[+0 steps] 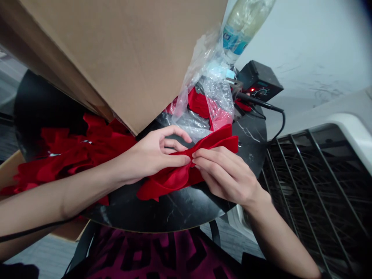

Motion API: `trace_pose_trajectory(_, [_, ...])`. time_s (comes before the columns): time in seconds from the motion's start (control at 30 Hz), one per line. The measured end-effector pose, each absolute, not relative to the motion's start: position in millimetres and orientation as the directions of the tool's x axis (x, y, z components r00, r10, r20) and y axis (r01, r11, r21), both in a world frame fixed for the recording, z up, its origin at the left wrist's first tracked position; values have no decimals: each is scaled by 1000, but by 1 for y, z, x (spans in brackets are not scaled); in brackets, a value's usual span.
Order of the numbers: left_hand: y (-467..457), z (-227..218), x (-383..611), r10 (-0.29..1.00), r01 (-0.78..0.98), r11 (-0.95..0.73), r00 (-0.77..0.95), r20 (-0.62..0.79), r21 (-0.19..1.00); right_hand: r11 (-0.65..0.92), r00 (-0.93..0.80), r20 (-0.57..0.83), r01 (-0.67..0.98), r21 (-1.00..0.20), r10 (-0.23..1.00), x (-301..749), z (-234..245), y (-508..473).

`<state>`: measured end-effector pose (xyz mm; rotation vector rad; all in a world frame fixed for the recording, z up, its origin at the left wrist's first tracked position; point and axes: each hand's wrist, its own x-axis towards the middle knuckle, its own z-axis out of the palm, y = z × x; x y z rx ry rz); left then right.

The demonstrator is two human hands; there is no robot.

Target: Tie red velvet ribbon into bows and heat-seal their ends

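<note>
A red fabric bow (168,180) lies across the front of the round black table, its middle gathered between my hands. My left hand (158,153) pinches it near the centre with the thumb, the fingers curled behind. Against the same gathered middle, my right hand (228,174) presses its fingertips together on the cloth; whatever small thing may be between them is hidden. The bow's far loop (223,139) sticks out beyond my right hand. To the left, beside my left forearm, several red bows (72,155) lie in a heap.
A big cardboard box (124,50) stands on the black table (174,211). Behind my hands is a clear plastic bag (192,124) with red pieces. A black device with a red light (260,83), a cabled tool (255,101), a bottle (244,27) and a fan-like grille (314,186) are at right.
</note>
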<state>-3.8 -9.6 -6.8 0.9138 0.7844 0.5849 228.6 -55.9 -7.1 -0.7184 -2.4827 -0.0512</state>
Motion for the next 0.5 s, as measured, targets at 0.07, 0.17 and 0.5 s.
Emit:
trace_pose_trajectory(0.07, [-10, -8, -4, 735, -121, 491, 589, -336, 863, 845, -679, 523, 504, -178, 515, 228, -9, -57])
trace_pose_trajectory(0.17, [-10, -10, -3, 767, -118, 442, 563, -307, 889, 792, -599, 525, 520, -319, 605, 224, -11, -60])
trace_pose_trajectory(0.5, [-7, -13, -9, 777, 0, 298, 581, -243, 955, 691, -512, 468, 585, -424, 721, 212, -9, -62])
